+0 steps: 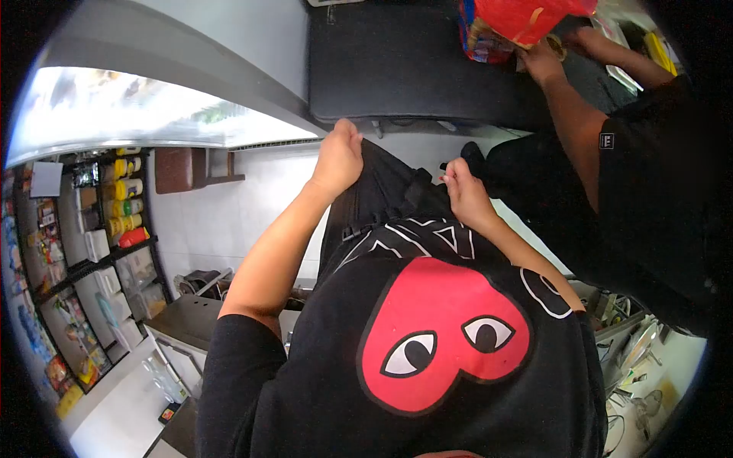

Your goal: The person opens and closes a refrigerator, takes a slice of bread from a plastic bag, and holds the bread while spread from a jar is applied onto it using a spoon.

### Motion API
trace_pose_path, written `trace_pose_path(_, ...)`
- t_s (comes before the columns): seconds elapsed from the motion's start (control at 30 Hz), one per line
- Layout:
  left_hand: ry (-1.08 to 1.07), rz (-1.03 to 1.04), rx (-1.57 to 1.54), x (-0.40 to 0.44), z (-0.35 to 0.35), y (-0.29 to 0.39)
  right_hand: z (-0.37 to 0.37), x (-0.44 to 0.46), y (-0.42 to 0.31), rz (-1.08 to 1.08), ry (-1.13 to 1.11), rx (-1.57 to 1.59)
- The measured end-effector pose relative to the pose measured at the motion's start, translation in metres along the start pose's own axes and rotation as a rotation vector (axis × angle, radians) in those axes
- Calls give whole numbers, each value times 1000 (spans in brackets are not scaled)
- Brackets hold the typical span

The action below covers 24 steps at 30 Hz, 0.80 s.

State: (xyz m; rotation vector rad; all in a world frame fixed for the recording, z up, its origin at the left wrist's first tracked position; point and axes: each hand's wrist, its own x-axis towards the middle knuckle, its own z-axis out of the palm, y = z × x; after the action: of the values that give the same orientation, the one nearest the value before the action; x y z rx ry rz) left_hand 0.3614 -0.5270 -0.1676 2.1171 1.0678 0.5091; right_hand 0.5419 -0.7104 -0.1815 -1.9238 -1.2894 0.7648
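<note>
On the left, my left hand (341, 159) has its fingers clamped on the black fabric (385, 179). To its right, my right hand's (469, 200) fingers curl near it; I cannot tell their grip. Far right, a co-worker's hand (544, 62) touches a red package (523, 19).

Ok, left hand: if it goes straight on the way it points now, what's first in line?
Probably the near edge of the black rectangular tabletop, just ahead of the left hand's fingers. Height is unclear in this view, so it might pass over or under.
</note>
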Motion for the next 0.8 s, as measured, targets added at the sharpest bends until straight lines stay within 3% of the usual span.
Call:
trace_pose_path(0.13,-30,0,35,1,-8,-1,-6,19,-4,-25,173,-11)
trace_pose_path(0.27,-330,-118,-203,0,-15,1,-19,50,14,-84,276,-116)
trace_pose_path(0.37,-766,-134,-227,-7,-16,8,-15,58,26,-94,258,-179)
trace_pose_path(0.4,-848,-6,-70,-4,-20,22,-15,60,23,-95,254,-200)
trace_pose_path(0.5,-526,8,71,0,-12,22,-12,66,32,-90,248,-212)
trace_pose_path(0.53,-500,-88,80,4,-12,27,-13,67,30,-84,250,-203)
trace_pose_path(0.67,-319,-111,59,11,4,14,-21,79,31,-90,275,-251)
trace_pose_path(0.77,-303,-112,32,21,3,-4,-72,106,40,17,550,-232)
trace_pose_path(0.8,-279,-39,95,21,1,-1,-84,112,52,-109,599,-305)
